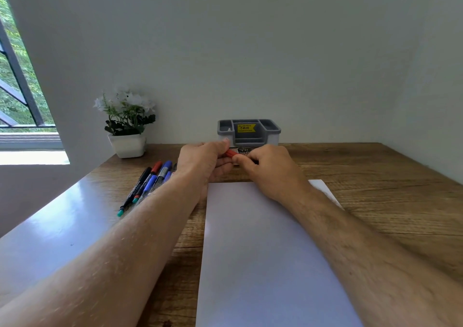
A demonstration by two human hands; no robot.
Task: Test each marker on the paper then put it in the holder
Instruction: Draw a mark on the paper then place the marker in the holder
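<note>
Both hands meet above the far edge of the white paper (263, 251), on a red marker (231, 153). My left hand (203, 162) grips the marker's red cap end with curled fingers. My right hand (270, 168) pinches its body, which is mostly hidden inside the fingers. The grey holder (224, 130) with a yellow price sticker stands against the wall just behind the hands. Several other markers (147, 184), black, red and blue, lie in a bundle on the table left of my left forearm.
A white pot of white flowers (127, 131) stands at the back left of the wooden table (375, 176). A window (17, 96) opens at the far left. Sunlight glares on the table's left part.
</note>
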